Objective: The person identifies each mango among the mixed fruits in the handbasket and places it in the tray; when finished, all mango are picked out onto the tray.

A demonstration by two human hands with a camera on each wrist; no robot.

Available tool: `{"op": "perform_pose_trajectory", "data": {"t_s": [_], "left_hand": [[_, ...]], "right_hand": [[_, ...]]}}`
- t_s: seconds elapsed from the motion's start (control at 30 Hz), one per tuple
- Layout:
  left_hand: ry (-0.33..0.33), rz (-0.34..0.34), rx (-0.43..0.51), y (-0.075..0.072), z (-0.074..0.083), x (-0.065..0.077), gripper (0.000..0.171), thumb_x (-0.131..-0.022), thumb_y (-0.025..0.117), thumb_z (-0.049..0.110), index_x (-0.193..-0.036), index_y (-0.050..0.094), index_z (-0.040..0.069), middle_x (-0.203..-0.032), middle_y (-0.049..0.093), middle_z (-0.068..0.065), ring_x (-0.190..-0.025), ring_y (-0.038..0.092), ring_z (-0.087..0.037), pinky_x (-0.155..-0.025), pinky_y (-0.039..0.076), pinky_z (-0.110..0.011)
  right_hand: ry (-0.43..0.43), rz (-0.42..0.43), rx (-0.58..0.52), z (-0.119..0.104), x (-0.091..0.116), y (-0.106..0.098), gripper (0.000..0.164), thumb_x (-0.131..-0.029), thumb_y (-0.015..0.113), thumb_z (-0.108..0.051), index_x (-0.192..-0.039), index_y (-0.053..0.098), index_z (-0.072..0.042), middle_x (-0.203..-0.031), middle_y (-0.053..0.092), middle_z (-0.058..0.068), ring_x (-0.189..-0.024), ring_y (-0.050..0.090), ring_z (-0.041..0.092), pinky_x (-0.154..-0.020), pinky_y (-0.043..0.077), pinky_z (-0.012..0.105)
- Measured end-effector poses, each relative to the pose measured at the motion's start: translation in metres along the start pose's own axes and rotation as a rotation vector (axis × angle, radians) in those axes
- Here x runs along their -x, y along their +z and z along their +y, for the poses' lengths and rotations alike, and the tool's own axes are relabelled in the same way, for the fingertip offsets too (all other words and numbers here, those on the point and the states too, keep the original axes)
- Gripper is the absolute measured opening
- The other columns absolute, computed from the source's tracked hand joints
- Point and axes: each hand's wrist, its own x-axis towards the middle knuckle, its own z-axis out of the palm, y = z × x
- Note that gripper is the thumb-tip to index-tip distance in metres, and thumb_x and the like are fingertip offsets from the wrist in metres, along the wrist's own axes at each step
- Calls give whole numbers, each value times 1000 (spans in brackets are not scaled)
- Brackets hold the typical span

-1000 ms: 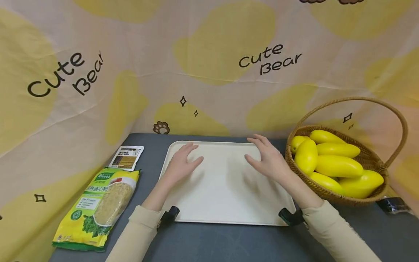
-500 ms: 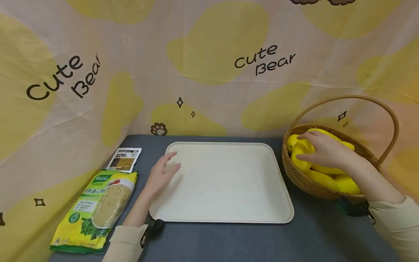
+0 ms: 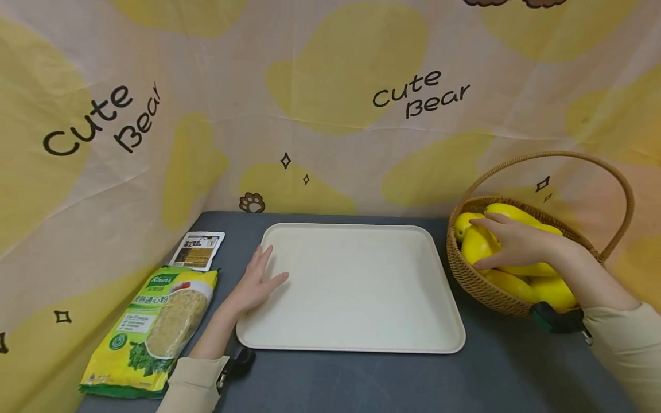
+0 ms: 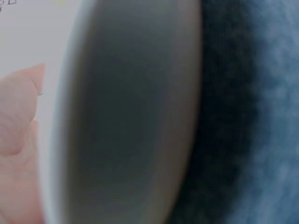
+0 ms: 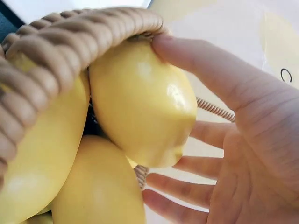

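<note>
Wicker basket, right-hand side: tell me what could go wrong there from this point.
The right hand spans one yellow fruit with its thumb against it. That skin looks smooth and glossy, so the grip might slip.

Other yellow fruits crowd close beside it; pulling it out may make them shift or roll.

The thumb sits right by the braided rim, so hand or fruit could snag there and drag the wicker basket.

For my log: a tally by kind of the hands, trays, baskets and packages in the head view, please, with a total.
Hands: 2 (left hand, right hand)
Trays: 1 (white tray)
Baskets: 1 (wicker basket)
Packages: 2 (yellow-green bag, white pouch)
Total: 6
</note>
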Motion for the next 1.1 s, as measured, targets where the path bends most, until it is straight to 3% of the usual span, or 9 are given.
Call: {"op": "perform_pose_trajectory", "data": {"t_s": [0.17, 0.43, 0.77, 0.93, 1.07, 1.1], "left_hand": [[-13, -7, 3, -1, -1, -1, 86, -96, 58, 43, -157, 10, 6, -160, -11, -23, -145, -8, -43, -112, 5, -67], [-6, 24, -10, -1, -9, -1, 76, -97, 59, 37, -154, 21, 4, -161, -4, -23, -146, -2, -42, -114, 9, -63], [18, 43, -19, 3, -14, -3, 77, -97, 60, 31, -155, 19, 3, -161, -3, -21, -147, -3, -39, -115, 8, -61], [19, 44, -27, 5, -16, -4, 75, -97, 60, 31, -155, 20, 4, -162, -1, -19, -147, -3, -38, -115, 7, -61], [25, 66, -10, 6, -19, -5, 72, -98, 59, 30, -155, 22, 6, -162, 3, -18, -148, -2, -36, -115, 6, -60], [27, 76, -6, 6, -20, -6, 72, -98, 58, 30, -155, 22, 6, -162, 5, -17, -148, -1, -35, -116, 6, -60]], "right_hand": [[-34, 8, -10, 7, -3, 2, 99, -76, 79, -51, -146, 35, 3, -147, 21, 41, -130, 27, 60, -95, 33, 73], [-66, 81, -19, 10, -4, 7, 95, -72, 81, -51, -142, 42, 1, -144, 28, 40, -123, 38, 57, -92, 39, 69], [-68, 184, -53, 12, 2, 12, 98, -69, 84, -51, -142, 41, -2, -141, 29, 36, -114, 46, 48, -84, 46, 60], [-53, 238, -118, 14, 10, 10, 99, -70, 84, -50, -144, 38, -3, -142, 27, 32, -107, 54, 42, -82, 51, 56], [-59, 295, -194, 14, 17, 3, 96, -71, 87, -41, -144, 38, -3, -141, 28, 30, -107, 55, 45, -82, 53, 53], [-63, 308, -216, 13, 18, 1, 95, -71, 87, -39, -145, 38, -4, -141, 29, 29, -109, 54, 45, -83, 55, 46]]}}
